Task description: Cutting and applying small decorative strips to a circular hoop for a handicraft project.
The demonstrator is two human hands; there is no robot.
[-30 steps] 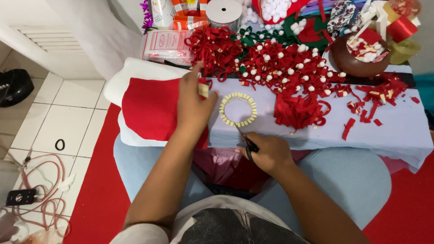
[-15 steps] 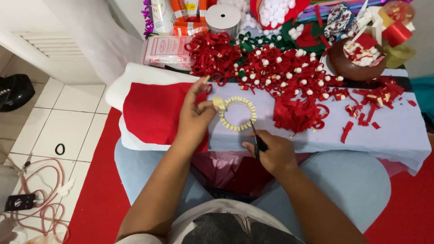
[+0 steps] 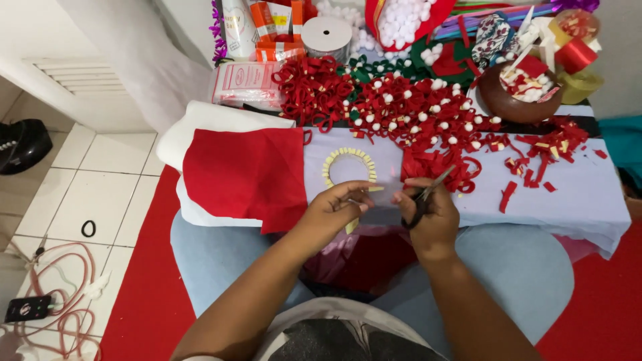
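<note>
**Both hands meet over a small yellow strip at the worktop edge**

A small pale-yellow strip (image 3: 372,190) is pinched between the fingertips of the left hand (image 3: 332,208), at the near edge of the worktop (image 3: 575,200), which has a lilac cloth on it. The right hand (image 3: 428,215) is closed around dark scissors (image 3: 428,192); the blades point up & to the right, just beside the strip. Whether the blades touch the strip, I cannot tell.

Just behind the hands lies a ring of yellow pieces (image 3: 348,166), flat on the cloth. Left of it, a red felt sheet (image 3: 244,175) hangs over the edge, w/ white felt (image 3: 200,124) under it. Further back is a heap of red felt flowers (image 3: 414,110) w/ white pompoms, a brown bowl (image 3: 511,100) of scraps, a roll of white ribbon (image 3: 326,35). Red offcuts (image 3: 535,170) are scattered at the right.
</note>
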